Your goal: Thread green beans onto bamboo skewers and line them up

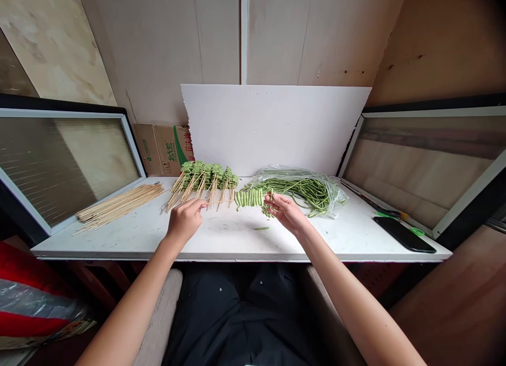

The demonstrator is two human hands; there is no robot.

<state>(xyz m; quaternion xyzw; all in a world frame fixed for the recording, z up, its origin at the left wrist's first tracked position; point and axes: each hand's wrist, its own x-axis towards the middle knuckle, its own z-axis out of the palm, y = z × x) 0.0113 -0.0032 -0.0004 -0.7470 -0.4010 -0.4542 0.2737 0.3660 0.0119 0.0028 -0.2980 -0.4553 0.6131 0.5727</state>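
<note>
Head view: our left hand [185, 218] pinches a thin bamboo skewer [221, 201] of green bean pieces [249, 198], right hand [286, 212] another short piece [271, 195]; we should pierce centrally.

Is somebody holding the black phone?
No, the flat black phone lies on the white table; the left hand pinches a thin bamboo skewer, the right hand a green bean piece.
</note>
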